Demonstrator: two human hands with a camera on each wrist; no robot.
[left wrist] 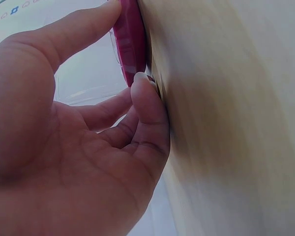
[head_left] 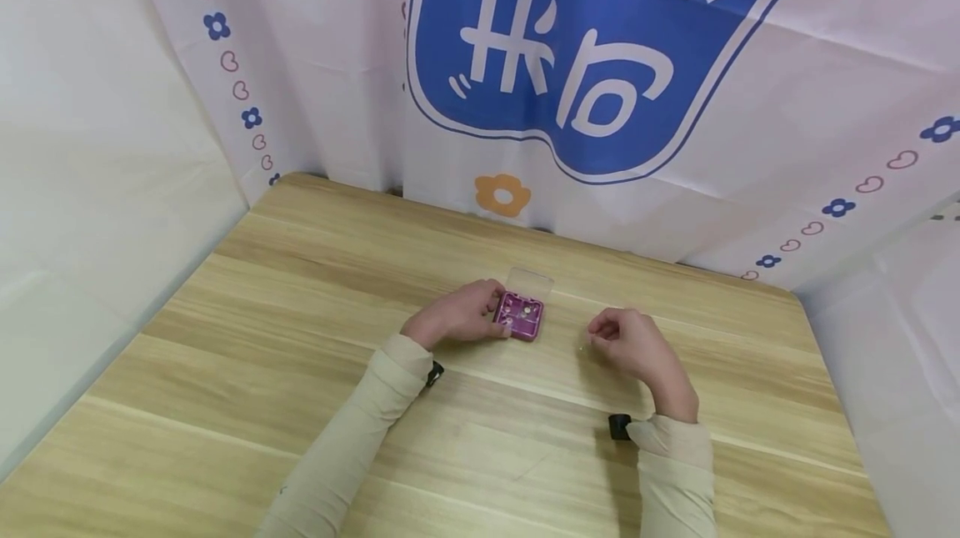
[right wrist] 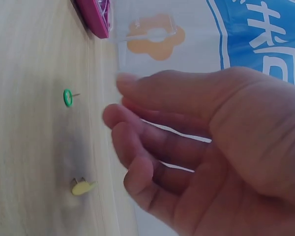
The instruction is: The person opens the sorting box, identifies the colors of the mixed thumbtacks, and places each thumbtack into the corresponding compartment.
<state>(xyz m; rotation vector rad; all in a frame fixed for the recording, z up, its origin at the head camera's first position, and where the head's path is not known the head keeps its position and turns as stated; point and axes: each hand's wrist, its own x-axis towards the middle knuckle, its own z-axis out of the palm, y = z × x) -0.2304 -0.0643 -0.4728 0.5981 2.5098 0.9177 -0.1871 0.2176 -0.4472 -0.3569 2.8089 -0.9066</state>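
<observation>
In the head view, my left hand (head_left: 468,310) grips the left side of a small purple compartment box (head_left: 533,328), thumb at its near edge, fingers at the far corner. Its clear lid (head_left: 530,281) stands open at the back, and several tiny pieces lie inside. My right hand (head_left: 630,341) hovers to the right of the box, fingers loosely bent. In the right wrist view, nothing shows between thumb and fingers. Beside that hand on the table are a small green ring-shaped piece (right wrist: 68,97) with a thin pin and a yellow oval piece (right wrist: 81,188) with two short prongs.
The wooden table (head_left: 300,271) meets a white curtain (head_left: 345,104) with a blue printed panel behind the box. White walls stand at left (head_left: 90,146) and right. A black wrist device (head_left: 619,427) sits at the right cuff, another at the left.
</observation>
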